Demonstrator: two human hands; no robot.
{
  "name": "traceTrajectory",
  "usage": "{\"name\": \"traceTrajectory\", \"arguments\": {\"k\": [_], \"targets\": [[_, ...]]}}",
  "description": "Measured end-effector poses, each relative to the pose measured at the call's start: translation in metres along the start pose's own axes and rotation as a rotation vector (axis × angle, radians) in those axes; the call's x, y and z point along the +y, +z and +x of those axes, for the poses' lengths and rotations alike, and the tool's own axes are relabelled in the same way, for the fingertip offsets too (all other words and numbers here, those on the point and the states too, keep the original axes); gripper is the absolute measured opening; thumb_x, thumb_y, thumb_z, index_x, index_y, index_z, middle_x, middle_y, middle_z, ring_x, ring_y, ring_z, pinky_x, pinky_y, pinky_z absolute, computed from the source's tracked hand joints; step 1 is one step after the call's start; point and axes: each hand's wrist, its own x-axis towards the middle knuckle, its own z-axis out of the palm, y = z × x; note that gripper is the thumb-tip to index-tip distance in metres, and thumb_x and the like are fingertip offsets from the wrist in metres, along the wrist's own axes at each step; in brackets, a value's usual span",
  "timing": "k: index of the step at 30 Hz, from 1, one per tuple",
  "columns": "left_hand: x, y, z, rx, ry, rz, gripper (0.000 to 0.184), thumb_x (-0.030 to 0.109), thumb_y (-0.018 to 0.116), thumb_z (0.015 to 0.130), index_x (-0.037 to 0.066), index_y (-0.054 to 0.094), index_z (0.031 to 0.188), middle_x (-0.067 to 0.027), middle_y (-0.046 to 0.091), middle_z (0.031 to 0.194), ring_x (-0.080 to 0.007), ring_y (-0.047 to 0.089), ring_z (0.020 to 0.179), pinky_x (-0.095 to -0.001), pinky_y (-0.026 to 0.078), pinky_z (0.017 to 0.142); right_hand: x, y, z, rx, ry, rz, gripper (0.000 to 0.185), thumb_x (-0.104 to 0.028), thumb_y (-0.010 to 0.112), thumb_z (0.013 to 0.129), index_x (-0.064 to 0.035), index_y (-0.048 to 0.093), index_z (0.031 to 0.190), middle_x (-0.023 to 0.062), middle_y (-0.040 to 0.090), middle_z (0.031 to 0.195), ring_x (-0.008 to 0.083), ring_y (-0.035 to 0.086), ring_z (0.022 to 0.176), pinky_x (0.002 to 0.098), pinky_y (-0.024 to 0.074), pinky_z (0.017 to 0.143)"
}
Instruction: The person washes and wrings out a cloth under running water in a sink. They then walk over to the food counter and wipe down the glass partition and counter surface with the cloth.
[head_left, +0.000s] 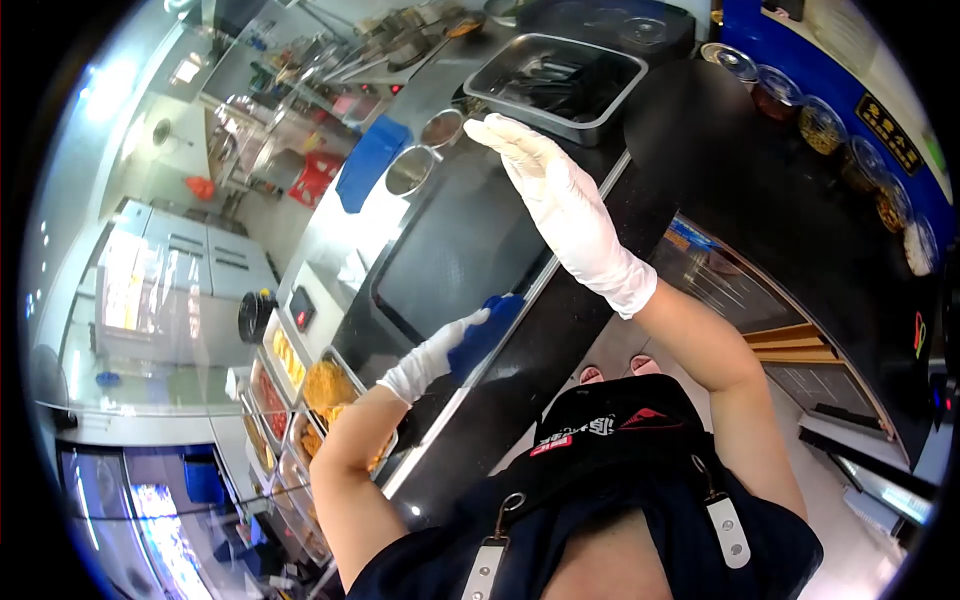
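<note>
My left hand (440,356), in a white glove, holds a dark blue cloth (486,338) against the black counter, near its light metal front edge. Part of the cloth is hidden under the fingers. Just beyond it is a dark, flat rectangular plate (450,240) set in the worktop. My right hand (560,195), also gloved in white, is raised over the right end of this plate. Its fingers are stretched out and lie close together, with nothing in them. Behind the fingertips is a deep metal pan (590,120) with dark utensils inside.
Another blue cloth (372,165) lies beyond the plate, beside a round metal container (412,172). Food trays (330,388) stand at the left. Lidded jars (822,125) line the back right. A cabinet (800,345) stands to my right, and a glass screen (200,330) rises at the left.
</note>
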Motion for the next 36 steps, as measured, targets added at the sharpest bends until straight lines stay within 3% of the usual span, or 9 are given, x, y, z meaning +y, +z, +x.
{"name": "traceTrajectory", "arguments": {"k": [4,5,10,14,18,21,25,30,36], "targets": [[-0.030,-0.026,-0.032,-0.130,-0.084,-0.177,0.045,0.037,0.053,0.090,0.000,0.053,0.115,-0.0151,0.064,0.100,-0.0250,0.065,0.081,-0.0361,0.054,0.076,0.002,-0.004,-0.002,-0.149,-0.067,-0.071,0.047,-0.029,0.037,0.098,0.0014,0.037,0.134,0.0109,0.044,0.135,0.0199,0.033,0.131,0.0327,0.0196,0.110],[-0.040,-0.028,-0.037,-0.036,-0.058,-0.163,0.040,0.038,0.058,0.087,0.003,0.058,0.107,-0.0101,0.066,0.088,-0.0200,0.064,0.069,-0.0293,0.053,0.065,0.001,-0.006,-0.002,-0.183,-0.080,-0.122,0.047,-0.028,0.038,0.098,0.0009,0.037,0.134,0.0106,0.044,0.135,0.0202,0.032,0.132,0.0327,0.0195,0.110],[-0.074,-0.035,-0.071,0.205,0.033,-0.245,0.037,0.034,0.060,0.087,0.002,0.059,0.106,-0.0086,0.065,0.095,-0.0169,0.063,0.079,-0.0281,0.052,0.074,-0.005,-0.017,0.002,-0.351,-0.020,-0.163,0.045,-0.026,0.043,0.096,-0.0032,0.039,0.134,0.0110,0.042,0.137,0.0220,0.032,0.132,0.0332,0.0226,0.109],[-0.079,-0.034,-0.073,0.313,0.076,-0.240,0.035,0.032,0.059,0.087,0.001,0.058,0.104,-0.0085,0.064,0.092,-0.0178,0.061,0.075,-0.0284,0.051,0.072,-0.029,-0.041,0.020,-0.382,-0.343,-0.808,0.040,-0.019,0.051,0.092,-0.0031,0.046,0.129,0.0114,0.045,0.135,0.0229,0.039,0.128,0.0338,0.0293,0.106],[-0.087,-0.054,-0.063,0.324,0.010,-0.179,0.039,0.033,0.057,0.088,0.002,0.056,0.112,-0.0105,0.064,0.100,-0.0194,0.062,0.084,-0.0290,0.050,0.079,-0.041,-0.112,0.049,0.035,-0.369,-0.658,0.054,-0.014,0.057,0.088,0.0001,0.035,0.135,0.0175,0.037,0.139,0.0259,0.034,0.130,0.0361,0.0262,0.108],[-0.082,-0.055,-0.062,0.287,0.005,-0.115,0.039,0.032,0.055,0.089,0.001,0.055,0.114,-0.0113,0.064,0.103,-0.0194,0.063,0.085,-0.0287,0.050,0.079,0.005,-0.154,0.046,0.095,-0.214,-1.023,0.073,-0.017,0.057,0.088,0.0001,0.012,0.143,0.0177,0.012,0.149,0.0243,0.013,0.138,0.0337,0.0124,0.111],[-0.059,-0.040,-0.059,0.097,0.049,-0.097,0.044,0.029,0.051,0.091,0.000,0.050,0.123,-0.0105,0.062,0.107,-0.0176,0.062,0.090,-0.0273,0.050,0.083,0.039,-0.140,0.035,0.045,-0.137,-1.234,0.117,-0.042,0.075,0.071,-0.0018,-0.008,0.142,0.0293,-0.015,0.145,0.0436,-0.011,0.135,0.0512,0.0052,0.110],[0.006,0.015,-0.056,0.001,-0.043,0.007,0.041,0.032,0.049,0.092,0.005,0.053,0.123,-0.0073,0.063,0.105,-0.0137,0.062,0.084,-0.0251,0.051,0.075,0.045,-0.137,0.035,0.083,-0.170,-1.284,0.115,-0.050,0.070,0.072,-0.0043,-0.008,0.143,0.0203,-0.014,0.149,0.0306,-0.011,0.138,0.0425,0.0030,0.112],[0.056,0.036,-0.006,-0.228,0.293,0.272,0.045,0.034,0.049,0.092,0.005,0.049,0.126,-0.0086,0.060,0.113,-0.0151,0.059,0.096,-0.0274,0.047,0.086,0.041,-0.132,0.033,0.079,-0.103,-1.261,0.112,-0.054,0.065,0.074,-0.0050,-0.008,0.143,0.0174,-0.014,0.149,0.0273,-0.011,0.139,0.0394,0.0015,0.112]]}}
